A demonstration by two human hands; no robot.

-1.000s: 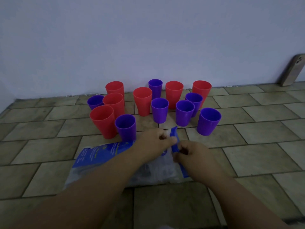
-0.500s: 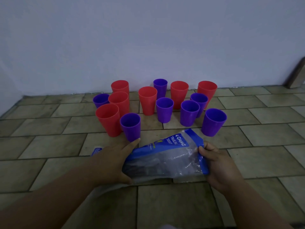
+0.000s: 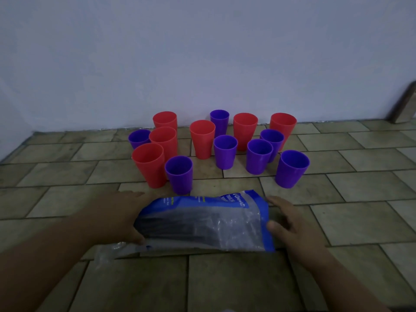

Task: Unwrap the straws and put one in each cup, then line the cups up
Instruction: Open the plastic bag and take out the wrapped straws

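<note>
Straw packet: a clear plastic packet (image 3: pixel 202 224) with blue printed edges lies lengthwise across the near floor, held at both ends. Its left end trails as loose, crumpled clear film. Dark contents show through the plastic, but single straws cannot be told apart.
Left hand: the left hand (image 3: pixel 121 215) grasps the packet's left end, fingers stretched along the far side and thumb on the near side.
Right hand: the right hand (image 3: pixel 295 224) grasps the right end, thumb pressed on top of the blue edge and fingers behind it.
Red cups: six red cups (image 3: pixel 148 165) stand upright beyond the packet, mixed in among the purple ones.
Purple cups: seven purple cups (image 3: pixel 292 168), shorter than the red, stand upright in the same loose cluster. The nearest one (image 3: pixel 179 174) is just beyond the packet.
Cup contents: no cup holds a straw.
Floor: grey-green tiles (image 3: pixel 360 217) carry everything.
Wall: a plain pale wall (image 3: pixel 202 52) rises right behind the cups.
</note>
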